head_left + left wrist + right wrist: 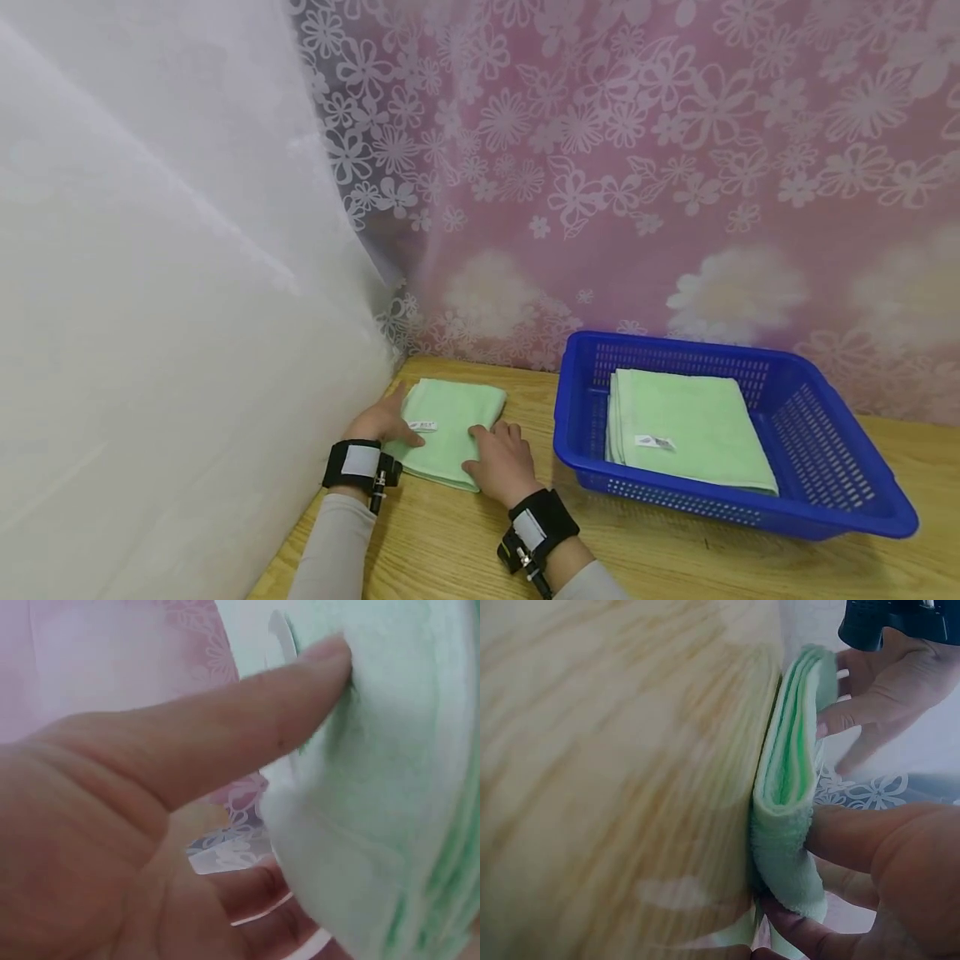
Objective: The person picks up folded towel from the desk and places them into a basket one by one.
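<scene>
A folded green towel [453, 425] with a small white label lies on the wooden table, its stacked layers visible in the right wrist view. My left hand [382, 421] is at its left edge, fingers spread, index finger straight and thumb over the towel beside the label. In the left wrist view, that thumb [247, 712] overlaps the cloth, while the other fingertips are partly hidden behind its edge. My right hand [504, 462] grips the near right edge, thumb on top and fingers reaching around the folded side [787, 847].
Right of the hands stands a blue plastic basket [832, 450] with another folded green towel [690, 425] inside. White sheeting [172, 292] rises along the left, and a pink flowered curtain [637, 167] hangs behind the table [442, 542].
</scene>
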